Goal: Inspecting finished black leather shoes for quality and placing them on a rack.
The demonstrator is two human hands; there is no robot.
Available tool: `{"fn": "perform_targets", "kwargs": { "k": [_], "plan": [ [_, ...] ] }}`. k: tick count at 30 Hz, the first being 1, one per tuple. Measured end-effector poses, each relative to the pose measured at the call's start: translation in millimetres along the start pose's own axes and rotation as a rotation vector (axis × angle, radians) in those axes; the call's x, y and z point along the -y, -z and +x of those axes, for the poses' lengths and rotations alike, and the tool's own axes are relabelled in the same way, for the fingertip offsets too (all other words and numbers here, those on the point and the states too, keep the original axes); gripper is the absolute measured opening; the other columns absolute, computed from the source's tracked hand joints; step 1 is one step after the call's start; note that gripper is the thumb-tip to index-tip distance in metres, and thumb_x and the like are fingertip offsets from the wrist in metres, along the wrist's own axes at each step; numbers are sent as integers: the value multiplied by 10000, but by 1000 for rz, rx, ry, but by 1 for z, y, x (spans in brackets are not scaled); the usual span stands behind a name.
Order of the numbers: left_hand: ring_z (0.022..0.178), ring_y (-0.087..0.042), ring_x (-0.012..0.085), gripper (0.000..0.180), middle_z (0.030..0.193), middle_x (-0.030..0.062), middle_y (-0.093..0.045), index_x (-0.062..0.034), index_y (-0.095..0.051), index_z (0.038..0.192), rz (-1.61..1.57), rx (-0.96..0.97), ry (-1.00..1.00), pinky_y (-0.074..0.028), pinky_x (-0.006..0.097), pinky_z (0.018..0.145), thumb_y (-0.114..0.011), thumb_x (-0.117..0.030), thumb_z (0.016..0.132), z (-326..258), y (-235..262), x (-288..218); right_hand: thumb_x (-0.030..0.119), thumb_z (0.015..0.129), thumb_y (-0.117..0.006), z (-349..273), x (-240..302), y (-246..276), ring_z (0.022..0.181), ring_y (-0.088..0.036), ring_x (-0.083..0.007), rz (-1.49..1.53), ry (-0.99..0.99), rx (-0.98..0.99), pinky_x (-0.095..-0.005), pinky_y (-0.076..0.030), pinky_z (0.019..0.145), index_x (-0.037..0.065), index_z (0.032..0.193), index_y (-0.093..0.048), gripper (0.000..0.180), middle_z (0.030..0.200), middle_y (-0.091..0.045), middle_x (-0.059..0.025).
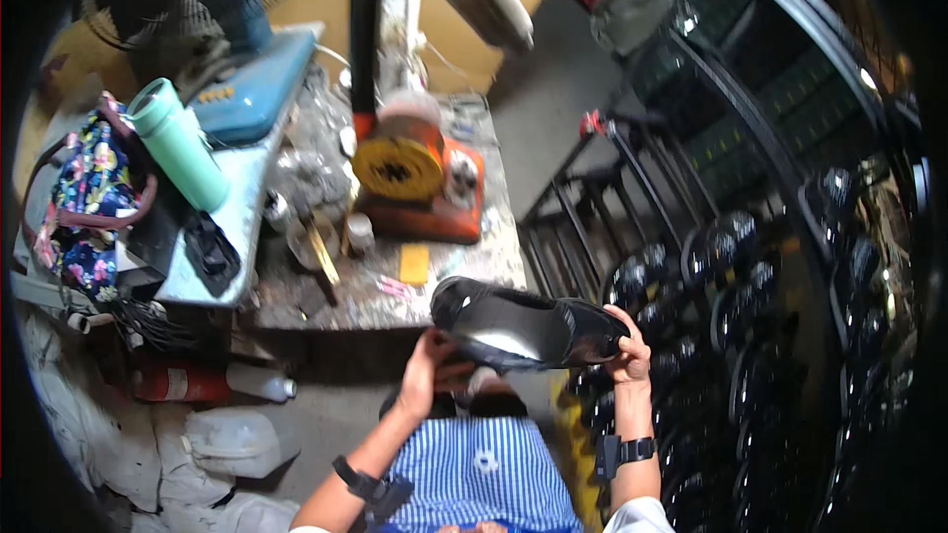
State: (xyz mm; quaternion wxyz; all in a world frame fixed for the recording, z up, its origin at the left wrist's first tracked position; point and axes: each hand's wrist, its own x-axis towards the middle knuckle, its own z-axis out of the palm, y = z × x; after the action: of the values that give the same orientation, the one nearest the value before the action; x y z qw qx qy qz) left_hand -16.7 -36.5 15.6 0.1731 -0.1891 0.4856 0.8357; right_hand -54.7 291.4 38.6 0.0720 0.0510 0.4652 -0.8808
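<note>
A black shoe (523, 321) lies on its side between my two hands, just above my lap in a blue striped apron (484, 474). My left hand (432, 365) grips its underside near the heel end. My right hand (628, 347) holds the toe end. Both wrists wear dark bands. The shoe hovers at the front edge of a stained workbench (395, 291).
An orange machine with a yellow round part (407, 170) stands on the bench. A mint green bottle (180, 143), a floral bag (84, 192) and a blue fan base (252, 89) sit left. Metal racks with several black shoes (731, 266) fill the right. Plastic jugs (237, 439) lie on the floor.
</note>
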Motion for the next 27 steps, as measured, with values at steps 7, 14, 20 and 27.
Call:
{"fn": "perform_targets", "kwargs": {
  "k": [7,14,20,27],
  "plan": [
    [1205,-445,304,600,1381,214,-342,-42,-226,1399,-337,450,19,-377,413,1005,-241,-427,940,-24,-27,-9,-140,506,-684,-107,-4,30,1153,-494,-302,-72,3,72,-428,-403,987,65,1202,-520,744,1256,-488,-183],
    [1216,-434,302,632,1378,226,-346,-25,-229,1394,-129,565,-14,-375,398,1005,-268,-443,921,-32,-52,0,-140,512,-688,-156,-15,37,1198,-459,-290,-88,11,-48,-398,-385,1003,66,1188,-531,724,1356,-397,-182],
    [1163,-483,241,653,1325,169,-430,-27,-287,1373,25,427,134,-378,357,996,-266,-513,937,-34,-79,19,-80,521,-737,-194,-20,54,1185,-461,-229,-203,-143,-232,-359,-359,1016,9,1326,-380,885,1301,-464,-128],
    [1049,-548,258,561,1254,154,-477,-62,-237,1397,770,194,-329,-484,318,797,-449,-275,923,-31,-107,56,107,781,-631,-230,-86,103,961,-586,-198,103,-295,-477,-412,-551,594,82,1307,-410,571,1130,-570,-90]
  ]
}}
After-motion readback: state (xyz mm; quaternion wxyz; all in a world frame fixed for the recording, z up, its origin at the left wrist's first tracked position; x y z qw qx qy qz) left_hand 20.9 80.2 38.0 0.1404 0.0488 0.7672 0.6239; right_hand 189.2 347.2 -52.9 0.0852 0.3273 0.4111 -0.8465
